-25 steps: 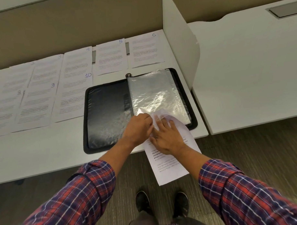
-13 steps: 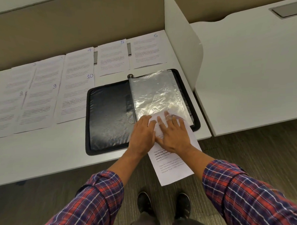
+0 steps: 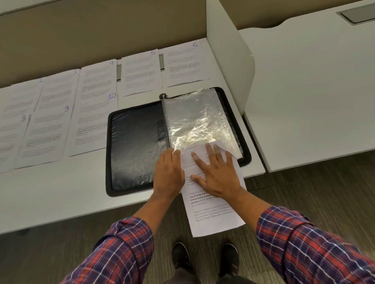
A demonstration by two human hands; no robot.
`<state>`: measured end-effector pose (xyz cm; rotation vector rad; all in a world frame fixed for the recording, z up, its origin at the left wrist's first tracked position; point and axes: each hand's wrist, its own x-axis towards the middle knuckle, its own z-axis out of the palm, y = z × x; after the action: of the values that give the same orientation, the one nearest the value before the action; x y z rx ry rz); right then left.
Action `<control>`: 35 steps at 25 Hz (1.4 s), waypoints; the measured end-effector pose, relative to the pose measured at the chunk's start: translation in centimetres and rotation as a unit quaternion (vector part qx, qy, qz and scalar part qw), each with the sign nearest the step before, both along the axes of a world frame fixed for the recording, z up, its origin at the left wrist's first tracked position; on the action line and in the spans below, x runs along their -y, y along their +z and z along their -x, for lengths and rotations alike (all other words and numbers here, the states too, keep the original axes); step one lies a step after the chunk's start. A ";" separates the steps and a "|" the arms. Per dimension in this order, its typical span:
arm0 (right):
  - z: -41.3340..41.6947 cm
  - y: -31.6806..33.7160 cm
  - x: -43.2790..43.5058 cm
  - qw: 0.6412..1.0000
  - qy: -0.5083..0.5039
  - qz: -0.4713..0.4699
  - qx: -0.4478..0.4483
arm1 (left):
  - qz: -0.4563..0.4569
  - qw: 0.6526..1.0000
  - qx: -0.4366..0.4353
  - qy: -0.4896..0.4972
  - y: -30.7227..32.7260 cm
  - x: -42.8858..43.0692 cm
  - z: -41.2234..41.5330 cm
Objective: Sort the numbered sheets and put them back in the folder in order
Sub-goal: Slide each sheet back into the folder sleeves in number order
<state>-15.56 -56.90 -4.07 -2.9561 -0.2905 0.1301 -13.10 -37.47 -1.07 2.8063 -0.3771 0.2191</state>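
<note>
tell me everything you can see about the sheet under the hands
White paper sheet with black printed paragraphs, some lines bold; no number shows. It lies slightly tilted, top end at the mouth of the clear sleeve in the open folder, lower half overhanging the desk edge. The right hand presses flat on it; the left hand touches its left edge.

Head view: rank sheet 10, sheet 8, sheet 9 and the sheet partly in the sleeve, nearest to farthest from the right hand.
1. The sheet partly in the sleeve: directly under the right hand, touching it.
2. Sheet 10: just left of the folder.
3. Sheet 9: next one further left.
4. Sheet 8: far left edge of the view.
</note>
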 end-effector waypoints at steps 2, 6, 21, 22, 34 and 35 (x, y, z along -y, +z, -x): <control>0.0 0.1 -0.6 1.000 0.001 0.006 0.002 | -0.031 0.999 0.032 -0.005 0.1 0.3 -0.1; -1.0 0.1 -2.2 0.996 0.082 0.018 -0.002 | -0.001 0.998 0.068 0.005 -0.1 0.2 0.3; -0.2 0.7 -1.3 1.000 0.010 -0.017 0.025 | 0.073 0.996 0.004 -0.059 0.6 0.6 0.0; 0.3 0.5 -0.5 0.999 -0.012 -0.013 0.044 | 0.074 0.995 -0.004 -0.067 0.7 1.1 -0.2; -0.1 0.0 0.7 0.998 0.028 -0.050 0.009 | 0.065 0.994 -0.054 -0.072 0.5 2.8 -1.4; -0.1 0.1 1.0 0.999 0.032 -0.041 0.017 | 0.059 0.994 -0.051 -0.076 0.6 3.2 -1.6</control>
<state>-15.44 -57.88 -3.94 -2.8716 -0.3864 0.0747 -11.47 -40.63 -0.49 2.6454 -0.5318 0.0625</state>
